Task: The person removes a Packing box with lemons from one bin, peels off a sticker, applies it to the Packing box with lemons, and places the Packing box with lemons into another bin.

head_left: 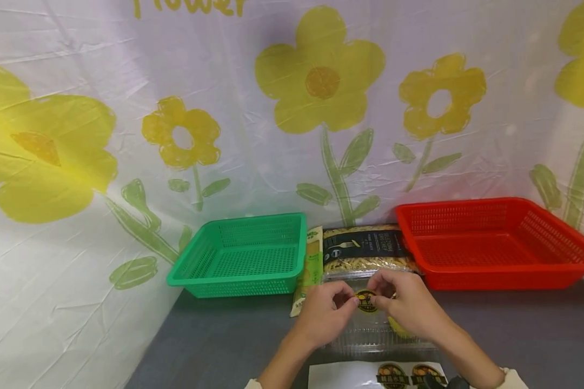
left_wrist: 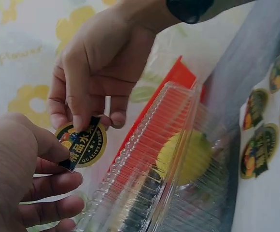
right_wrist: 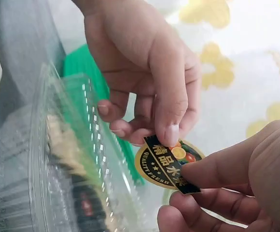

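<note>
Both hands meet over a clear plastic clamshell box [head_left: 365,339], pinching one round black-and-gold fruit label sticker [right_wrist: 155,169] between them. On its left edge, in the head view, are the thumb and fingers of my left hand [head_left: 323,314]. The opposite edge is pinched by my right hand [head_left: 411,305]. Fruit pictures and gold lettering show on the label face, as the left wrist view also shows. Through the clear plastic a round yellow thing [left_wrist: 190,157] is visible. The box lid appears closed, its ribbed sides below the hands.
In front lies a white sheet [head_left: 340,375] with several more round stickers. Behind the box are a pasta bag [head_left: 365,248] and a slim green-and-yellow packet [head_left: 312,265]. A green basket [head_left: 243,286] stands left, a red basket [head_left: 501,278] right, against a flowered cloth [head_left: 272,162].
</note>
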